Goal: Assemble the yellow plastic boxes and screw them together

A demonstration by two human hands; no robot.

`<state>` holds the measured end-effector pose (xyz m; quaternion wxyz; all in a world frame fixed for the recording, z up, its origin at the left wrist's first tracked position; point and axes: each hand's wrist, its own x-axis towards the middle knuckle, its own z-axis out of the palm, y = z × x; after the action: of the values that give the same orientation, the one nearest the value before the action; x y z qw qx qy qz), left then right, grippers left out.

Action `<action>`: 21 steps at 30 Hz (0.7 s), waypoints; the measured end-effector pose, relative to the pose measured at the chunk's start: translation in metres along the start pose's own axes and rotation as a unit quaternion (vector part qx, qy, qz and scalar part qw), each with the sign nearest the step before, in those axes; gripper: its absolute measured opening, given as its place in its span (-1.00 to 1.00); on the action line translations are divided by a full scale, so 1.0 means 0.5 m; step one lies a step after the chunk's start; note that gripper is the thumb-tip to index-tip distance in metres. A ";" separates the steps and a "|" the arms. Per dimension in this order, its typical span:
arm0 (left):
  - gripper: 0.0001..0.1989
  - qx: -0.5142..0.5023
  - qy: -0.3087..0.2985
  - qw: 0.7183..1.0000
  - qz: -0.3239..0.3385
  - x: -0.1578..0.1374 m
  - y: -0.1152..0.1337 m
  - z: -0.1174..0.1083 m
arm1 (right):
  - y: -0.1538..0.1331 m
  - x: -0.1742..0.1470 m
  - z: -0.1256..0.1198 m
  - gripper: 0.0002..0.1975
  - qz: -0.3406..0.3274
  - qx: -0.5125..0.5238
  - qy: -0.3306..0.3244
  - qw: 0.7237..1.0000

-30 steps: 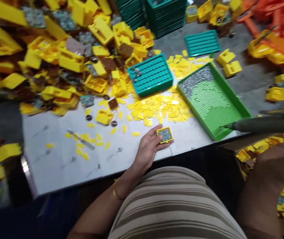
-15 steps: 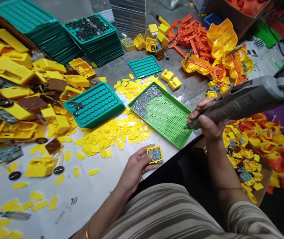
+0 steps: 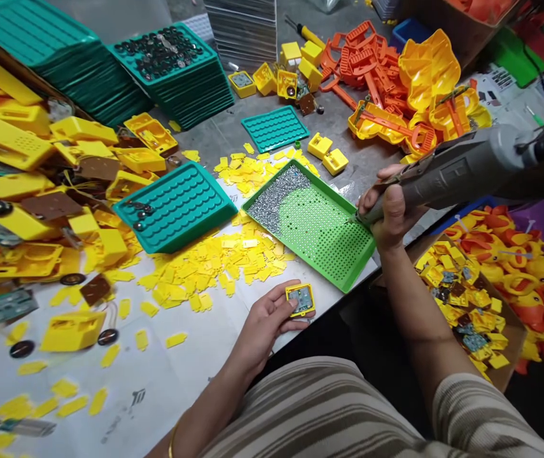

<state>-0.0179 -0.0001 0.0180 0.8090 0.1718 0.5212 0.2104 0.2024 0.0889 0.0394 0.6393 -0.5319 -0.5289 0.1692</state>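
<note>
- The left hand [image 3: 265, 321], low in the centre of the frame, pinches a small yellow case [image 3: 300, 299] between thumb and fingers; a grey circuit board shows inside the case, which sits at the near edge of the white table [image 3: 195, 356].
- The right hand [image 3: 389, 207], at centre right, is closed around a grey power screwdriver [image 3: 457, 172]; its tip points down at the right edge of the green tray [image 3: 329, 242].
- The green tray lies tilted across the middle of the frame, with a heap of small silver screws [image 3: 276, 197] in its upper left corner.
- Just left of the tray, loose yellow chips [image 3: 205, 267] are scattered over the table.
- A teal tray [image 3: 176, 203] with rows of round pockets sits left of centre, a few dark buttons at its left end.
- Stacks of teal trays [image 3: 171, 70] fill the upper left.
- Orange and yellow plastic parts [image 3: 396, 89] pile up at upper right.
- A cardboard box [image 3: 467, 312] of yellow pieces is at lower right.
</note>
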 end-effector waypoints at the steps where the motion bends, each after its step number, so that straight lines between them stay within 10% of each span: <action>1: -0.54 0.000 0.000 1.000 0.000 0.001 0.000 0.000 | 0.001 0.000 0.001 -0.54 0.005 0.000 -0.002 1.000; 9: -0.53 -0.005 0.002 1.000 -0.003 0.003 0.001 0.001 | 0.020 -0.001 0.010 -0.39 0.035 -0.045 0.011 0.998; 21: -0.61 -0.036 0.024 0.999 -0.007 0.011 0.003 0.010 | -0.033 -0.003 -0.001 -0.72 -0.031 0.103 -0.030 0.994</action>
<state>-0.0118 0.0035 0.0165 0.8033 0.1336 0.5341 0.2272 0.1964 0.0812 0.0526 0.6794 -0.4413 -0.5439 0.2185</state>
